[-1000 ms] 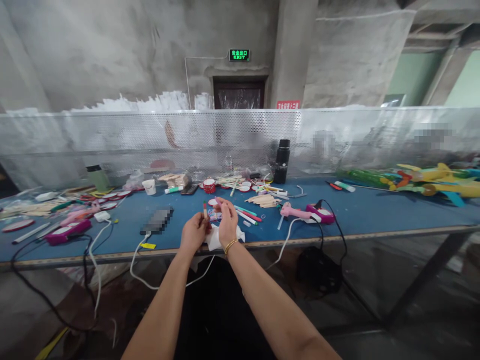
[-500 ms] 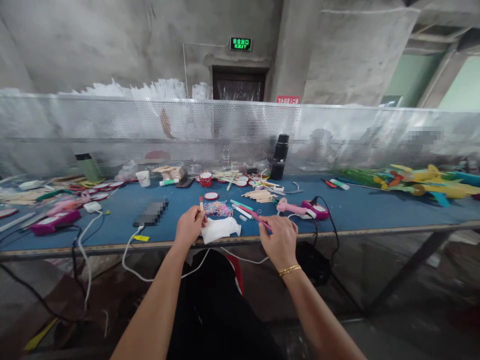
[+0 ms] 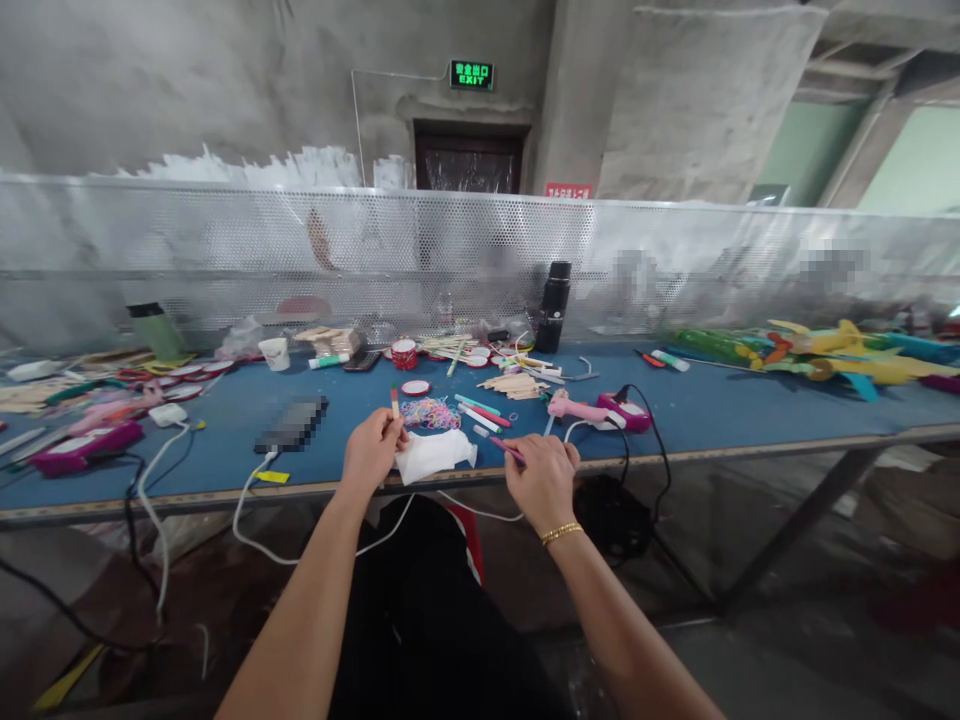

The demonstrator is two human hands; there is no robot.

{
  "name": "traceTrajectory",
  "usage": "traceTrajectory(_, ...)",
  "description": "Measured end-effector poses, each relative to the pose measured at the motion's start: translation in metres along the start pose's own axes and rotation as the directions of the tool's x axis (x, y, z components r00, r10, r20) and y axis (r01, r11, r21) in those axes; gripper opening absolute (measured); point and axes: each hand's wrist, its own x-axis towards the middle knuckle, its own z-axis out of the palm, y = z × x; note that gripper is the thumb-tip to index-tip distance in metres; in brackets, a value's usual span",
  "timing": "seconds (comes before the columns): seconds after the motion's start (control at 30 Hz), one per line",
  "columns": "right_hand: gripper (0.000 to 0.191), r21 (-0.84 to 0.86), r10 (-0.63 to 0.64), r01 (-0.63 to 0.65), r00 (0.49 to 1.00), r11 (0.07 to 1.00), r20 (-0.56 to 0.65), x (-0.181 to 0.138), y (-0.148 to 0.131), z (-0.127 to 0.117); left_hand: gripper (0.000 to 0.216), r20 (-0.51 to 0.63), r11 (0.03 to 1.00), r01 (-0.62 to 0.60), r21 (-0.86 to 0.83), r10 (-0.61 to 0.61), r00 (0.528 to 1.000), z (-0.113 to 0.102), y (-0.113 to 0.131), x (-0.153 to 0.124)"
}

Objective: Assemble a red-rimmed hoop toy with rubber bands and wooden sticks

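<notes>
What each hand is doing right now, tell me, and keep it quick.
Left hand: closed, holding a small wooden stick with a coloured end.
Right hand: closed, holding a purple marker.

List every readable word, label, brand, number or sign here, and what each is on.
"安全出口 EXIT": green lit sign.
Red sign: characters too blurred and partly hidden to read surely.
Black bottle: pale marking, too small to read.
Nothing else is legible.

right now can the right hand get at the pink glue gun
Probably yes: the pink glue gun lies just beyond the right hand, with only a white cord seen between, though that hand holds a purple pen.
</notes>
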Motion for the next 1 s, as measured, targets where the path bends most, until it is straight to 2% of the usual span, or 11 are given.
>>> traceTrajectory(0.33, 0.02, 0.003, 0.014, -0.014, 1.0, 1.0, 0.024, 0.005, 0.0, 0.012, 0.022, 0.008, 1.0, 0.004, 0.005, -0.004, 1.0, 0.001, -0.001, 0.001)
traceTrajectory(0.57, 0.026, -0.058, 0.026, -0.021, 0.996, 0.998, 0.09, 0.012, -0.006, 0.019, 0.023, 0.01, 1.0, -0.008, 0.014, 0.007, 1.0, 0.0, -0.003, 0.001)
traceTrajectory(0.8, 0.023, -0.087, 0.003, 0.008, 0.993, 0.996, 0.119, 0.025, -0.014, 0.029, 0.024, 0.007, 1.0, -0.007, 0.022, 0.007, 1.0, 0.0, -0.001, 0.001)
traceTrajectory(1.0, 0.025, -0.137, 0.01, 0.006, 0.993, 0.991, 0.115, 0.044, -0.01, 0.019, 0.023, 0.019, 1.0, 0.001, 0.018, -0.001, 1.0, 0.001, -0.002, 0.001)
